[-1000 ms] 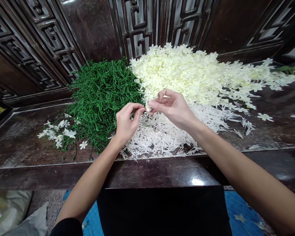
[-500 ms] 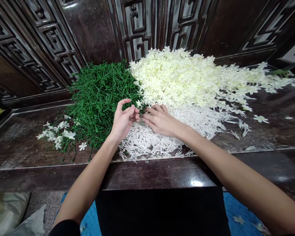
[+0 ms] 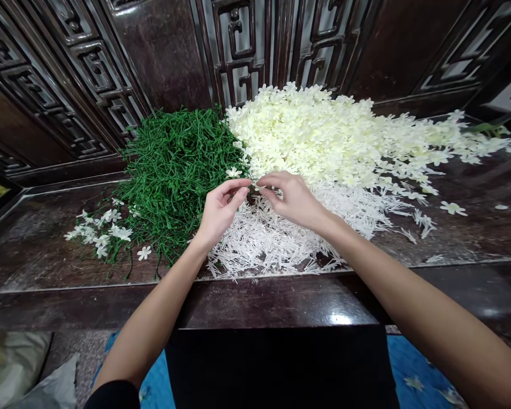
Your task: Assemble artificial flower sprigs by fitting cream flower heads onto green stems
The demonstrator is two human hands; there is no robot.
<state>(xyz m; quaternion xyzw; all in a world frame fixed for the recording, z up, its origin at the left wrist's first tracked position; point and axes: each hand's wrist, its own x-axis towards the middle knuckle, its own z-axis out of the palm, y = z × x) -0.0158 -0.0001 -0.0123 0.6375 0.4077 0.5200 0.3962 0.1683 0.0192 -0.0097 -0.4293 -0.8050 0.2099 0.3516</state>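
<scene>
My left hand (image 3: 222, 209) is closed in a pinch, its thumb and forefinger on a thin green artificial flower stem, partly hidden by the fingers. A white flower (image 3: 233, 172) shows just above that hand. Facing it, my right hand (image 3: 293, 200) pinches too, its fingertips almost meeting the left ones at a tiny pale piece too small to make out. Both hands hover over a heap of white plastic stamen-like sticks (image 3: 264, 247). To the left lies a pile of green plastic stems (image 3: 179, 153); behind the hands is a large mound of cream-white blossoms (image 3: 315, 133).
Several white flowers on green stems (image 3: 100, 233) lie at the left, with a single blossom (image 3: 143, 253) beside them. Loose blossoms (image 3: 453, 208) lie at the right. The dark wooden bench (image 3: 272, 304) has a carved lattice back (image 3: 238, 45). Pale bags (image 3: 21, 363) rest on the floor.
My hands have come closer together, and both fingers and thumbs now point inward in a pinch. The left hand's fingers, raised before, have lowered. The right hand has shifted slightly up and right.
</scene>
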